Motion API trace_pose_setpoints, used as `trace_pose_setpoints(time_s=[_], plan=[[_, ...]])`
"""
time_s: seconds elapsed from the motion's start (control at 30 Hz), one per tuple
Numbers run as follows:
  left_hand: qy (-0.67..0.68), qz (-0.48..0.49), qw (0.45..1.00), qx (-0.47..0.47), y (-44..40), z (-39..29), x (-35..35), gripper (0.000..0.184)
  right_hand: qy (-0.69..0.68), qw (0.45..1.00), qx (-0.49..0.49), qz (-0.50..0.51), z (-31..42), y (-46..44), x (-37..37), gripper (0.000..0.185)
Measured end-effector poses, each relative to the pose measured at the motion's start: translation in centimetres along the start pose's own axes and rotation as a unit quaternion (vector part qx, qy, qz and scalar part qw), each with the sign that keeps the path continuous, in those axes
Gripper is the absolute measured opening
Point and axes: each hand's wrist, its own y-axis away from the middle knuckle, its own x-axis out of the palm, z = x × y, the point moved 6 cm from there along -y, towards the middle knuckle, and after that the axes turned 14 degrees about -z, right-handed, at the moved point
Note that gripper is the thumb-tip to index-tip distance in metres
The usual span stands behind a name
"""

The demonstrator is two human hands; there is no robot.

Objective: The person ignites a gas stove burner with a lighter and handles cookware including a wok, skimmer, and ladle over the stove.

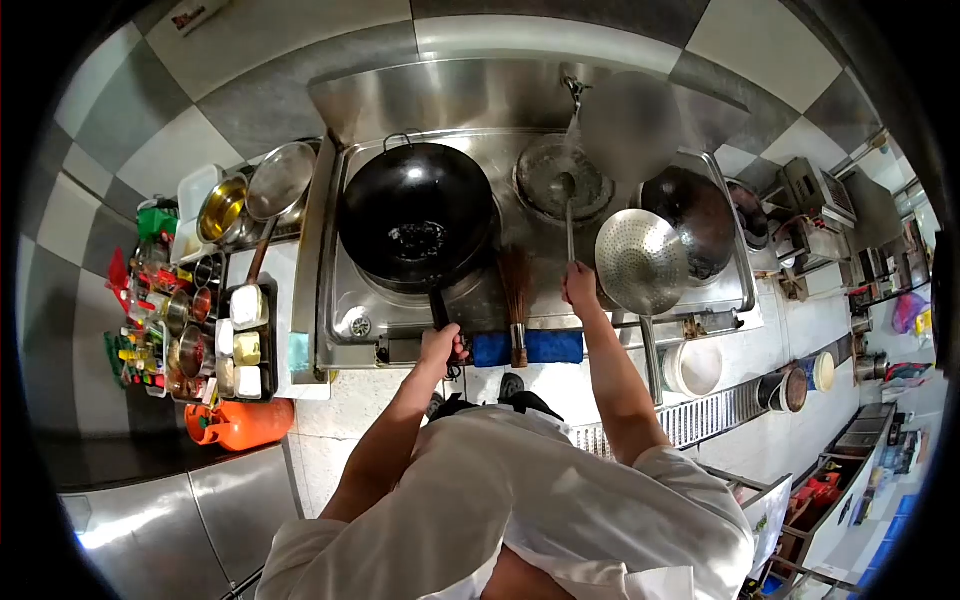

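My left hand is closed round the handle of a black wok on the left of the steel stove. A little wet shine shows in the bottom of the wok. My right hand grips the long handle of a ladle. The ladle's bowl is over or in a round water basin under the tap, from which water seems to run. Between my hands a bamboo wok brush stands across a folded blue cloth. A perforated strainer lies right of my right hand.
Another dark wok sits at the stove's right. On the left are an oil pot, a sieve, seasoning containers and an orange gas cylinder. A white bucket stands by the floor drain grate.
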Motion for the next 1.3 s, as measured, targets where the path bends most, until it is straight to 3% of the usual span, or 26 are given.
trace_pose_setpoints(time_s=[0.03,0.07,0.1,0.13,0.2,0.23,0.53,0.57,0.7,0.73,0.8,0.83,0.87,0.93,0.97,1.0,1.03,1.13,1.3], plan=[[0.001,0.001,1.000,-0.008,-0.1,0.1,0.0,0.023,-0.137,0.974,0.174,0.047,-0.9,0.5,0.7,0.027],[0.000,0.001,1.000,-0.009,-0.1,0.3,-0.1,0.023,-0.268,0.897,0.338,0.092,-1.3,1.4,1.7,0.026],[-0.001,-0.001,1.000,0.001,0.2,-0.1,0.0,0.023,-0.367,0.828,0.421,0.050,-0.1,1.9,1.9,0.024],[-0.003,-0.002,1.000,0.011,0.3,-0.3,0.0,0.023,-0.367,0.828,0.422,0.050,0.6,2.3,1.4,0.024],[-0.004,0.008,1.000,0.009,0.2,-0.2,0.0,0.023,-0.462,0.774,0.424,0.088,2.6,3.3,0.6,0.021],[-0.010,0.008,1.000,0.008,0.1,-0.1,0.2,0.023,-0.442,0.801,0.393,0.093,3.7,4.0,-0.2,0.019],[-0.021,0.003,1.000,0.021,0.1,-0.8,-1.8,0.013,-0.372,0.824,0.405,0.138,11.2,14.4,-1.3,0.020],[-0.026,0.007,0.999,0.028,-0.1,-0.9,-2.0,0.018,-0.392,0.795,0.425,0.184,10.8,15.7,-0.7,0.020],[-0.067,0.017,0.996,0.051,0.1,-1.5,-3.0,0.022,-0.383,0.769,0.465,0.214,10.9,19.8,1.8,0.021],[-0.067,0.019,0.996,0.053,0.2,-1.8,-3.1,0.022,-0.374,0.778,0.450,0.228,11.1,20.4,2.4,0.021],[-0.048,0.017,0.998,0.043,0.5,-2.1,-3.5,0.023,-0.283,0.857,0.378,0.208,10.9,21.4,3.3,0.022],[-0.038,0.028,0.998,0.033,0.0,-1.8,-3.6,0.013,-0.244,0.884,0.351,0.190,10.5,21.7,3.7,0.022],[-0.039,0.032,0.998,0.035,-0.5,-1.6,-3.8,0.013,-0.161,0.931,0.259,0.200,10.6,21.7,3.7,0.016],[-0.048,0.029,0.998,0.042,-0.5,-1.9,-4.1,0.015,0.018,0.973,0.072,0.216,10.8,21.0,4.0,0.022],[-0.060,0.032,0.997,0.040,-0.5,-2.1,-4.4,0.017,0.018,0.975,0.072,0.211,9.9,20.5,4.1,0.022],[-0.071,0.041,0.996,0.036,-1.1,-1.8,-4.8,0.016,0.065,0.982,-0.095,0.147,10.6,19.3,3.7,0.024],[-0.073,0.039,0.996,0.034,-1.3,-1.8,-5.2,0.016,0.114,0.957,-0.257,0.076,12.2,18.8,2.8,0.025],[-0.080,0.031,0.996,0.019,-1.9,-1.7,-5.4,0.016,0.152,0.948,-0.276,0.037,13.6,14.3,0.2,0.027],[-0.062,0.033,0.997,0.039,-0.6,-2.5,-5.1,0.017,0.269,0.930,-0.252,-0.006,9.1,1.9,-2.5,0.026]])
